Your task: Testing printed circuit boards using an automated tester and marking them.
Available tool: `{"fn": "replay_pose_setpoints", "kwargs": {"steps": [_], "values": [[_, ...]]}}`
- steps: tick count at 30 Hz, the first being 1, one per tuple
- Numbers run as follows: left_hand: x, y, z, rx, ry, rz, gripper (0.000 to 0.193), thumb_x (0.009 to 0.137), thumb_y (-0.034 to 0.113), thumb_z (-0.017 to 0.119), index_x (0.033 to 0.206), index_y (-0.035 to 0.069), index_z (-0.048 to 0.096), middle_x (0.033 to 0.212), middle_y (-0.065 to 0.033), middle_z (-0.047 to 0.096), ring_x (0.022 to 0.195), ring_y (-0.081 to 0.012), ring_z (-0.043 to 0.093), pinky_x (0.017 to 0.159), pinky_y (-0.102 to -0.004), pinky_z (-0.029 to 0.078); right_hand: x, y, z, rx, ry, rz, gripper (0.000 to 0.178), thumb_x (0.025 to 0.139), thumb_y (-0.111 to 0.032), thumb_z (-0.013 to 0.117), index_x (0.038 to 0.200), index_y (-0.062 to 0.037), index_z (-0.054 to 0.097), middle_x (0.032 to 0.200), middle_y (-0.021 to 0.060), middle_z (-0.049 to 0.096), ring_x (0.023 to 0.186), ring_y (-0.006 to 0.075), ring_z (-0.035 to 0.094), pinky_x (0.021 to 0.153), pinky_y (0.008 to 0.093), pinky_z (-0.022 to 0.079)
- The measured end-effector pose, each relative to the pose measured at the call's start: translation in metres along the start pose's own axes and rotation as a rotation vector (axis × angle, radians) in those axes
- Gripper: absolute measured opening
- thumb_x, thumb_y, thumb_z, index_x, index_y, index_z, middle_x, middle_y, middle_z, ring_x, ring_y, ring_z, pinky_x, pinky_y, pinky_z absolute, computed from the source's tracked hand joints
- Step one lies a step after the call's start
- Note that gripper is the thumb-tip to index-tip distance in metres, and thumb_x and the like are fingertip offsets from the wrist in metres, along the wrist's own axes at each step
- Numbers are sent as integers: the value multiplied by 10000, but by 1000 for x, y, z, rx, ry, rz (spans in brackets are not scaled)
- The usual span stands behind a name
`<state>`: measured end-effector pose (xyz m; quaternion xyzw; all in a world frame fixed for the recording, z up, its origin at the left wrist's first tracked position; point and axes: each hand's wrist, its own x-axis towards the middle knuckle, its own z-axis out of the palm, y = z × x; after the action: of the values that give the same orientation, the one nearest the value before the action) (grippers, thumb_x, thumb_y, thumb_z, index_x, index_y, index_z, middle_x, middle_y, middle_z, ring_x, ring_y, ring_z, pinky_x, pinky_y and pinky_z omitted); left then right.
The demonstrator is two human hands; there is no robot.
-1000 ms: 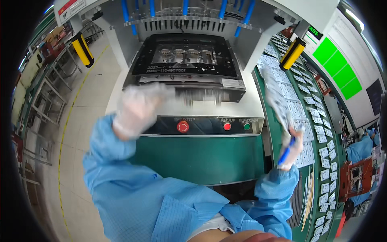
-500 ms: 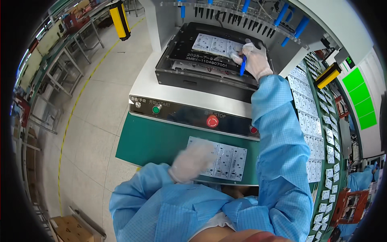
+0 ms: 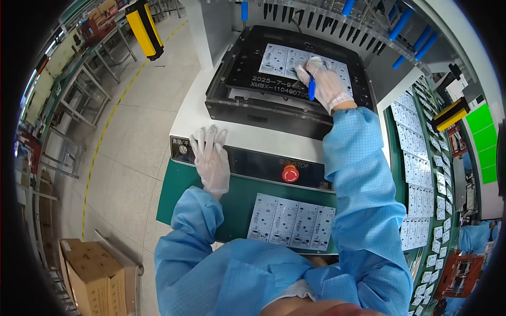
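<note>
head view: one right hand [image 3: 325, 87], in a pale translucent glove, fingers bent around a blue pen-like tool [image 3: 311, 87] and lying over a white circuit panel; said white circuit panel [image 3: 274, 59], sectioned and dark-spotted, seated on a black fixture [image 3: 240, 79] at the far centre, its middle partly covered by the hand. one left hand [image 3: 212, 162], likewise gloved, grasping nothing, its fingers extended and slightly parted over the left part of a black control strip [image 3: 253, 166]; whether it presses anything is hidden. on that strip, a silver knob [image 3: 183, 149] just left of the left hand and a red stop button [image 3: 290, 174] farther right. nearer, one four-section spare panel [image 3: 291, 221] lying flat on a green table [image 3: 179, 192]. above the fixture, a row of black pins [image 3: 329, 26] and several blue rods [image 3: 348, 7]. to the right, a column of white panels [image 3: 418, 169] beside rows of small white boards [image 3: 441, 206]. to the near left, one cardboard box [image 3: 89, 258] on the floor.
</note>
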<state>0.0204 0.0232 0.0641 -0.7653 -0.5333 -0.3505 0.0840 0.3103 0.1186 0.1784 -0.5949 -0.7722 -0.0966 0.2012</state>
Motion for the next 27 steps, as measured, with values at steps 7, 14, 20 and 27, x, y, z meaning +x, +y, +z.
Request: {"fn": "replay_pose_setpoints", "kwargs": {"steps": [7, 14, 20, 27], "values": [[-5, -3, -2, -39, 10, 74, 348, 915, 132, 307, 1175, 35, 518, 1268, -161, 427, 1197, -393, 335, 1047, -498, 217, -11, -13, -18, 32, 244, 198, 303, 915, -287, 430, 915, -6, 542, 731, 246, 591, 691, 361, 606, 646, 411, 469], [-46, -16, -2, -622, -41, -441, 420, 956, 227, 276, 1263, -14, 430, 1284, -174, 436, 1212, -320, 380, 1013, -352, 293, -171, -41, -97, 994, 345, 923, 409, 948, -340, 364, 1013, -6, 590, 737, 91, 610, 529, 140, 505, 493, 263, 399], [-47, -12, -7, -403, 37, -233, 433, 980, 248, 256, 1166, -39, 522, 1240, -225, 489, 1189, -326, 438, 1006, -372, 329, -331, -32, -45, 963, 504, 1138, 554, 903, -504, 422, 1129, -15, 550, 795, -55, 522, 616, 60, 473, 529, 198, 388], [-45, -16, 3, -159, 27, -148, 433, 972, 256, 253, 1215, -40, 455, 1242, -170, 500, 1242, -363, 348, 1090, -411, 189, -330, -27, -1, -114, 89, 870, 286, 883, -164, 523, 1168, -143, 533, 787, 162, 624, 623, 339, 602, 504, 407, 455]]}}
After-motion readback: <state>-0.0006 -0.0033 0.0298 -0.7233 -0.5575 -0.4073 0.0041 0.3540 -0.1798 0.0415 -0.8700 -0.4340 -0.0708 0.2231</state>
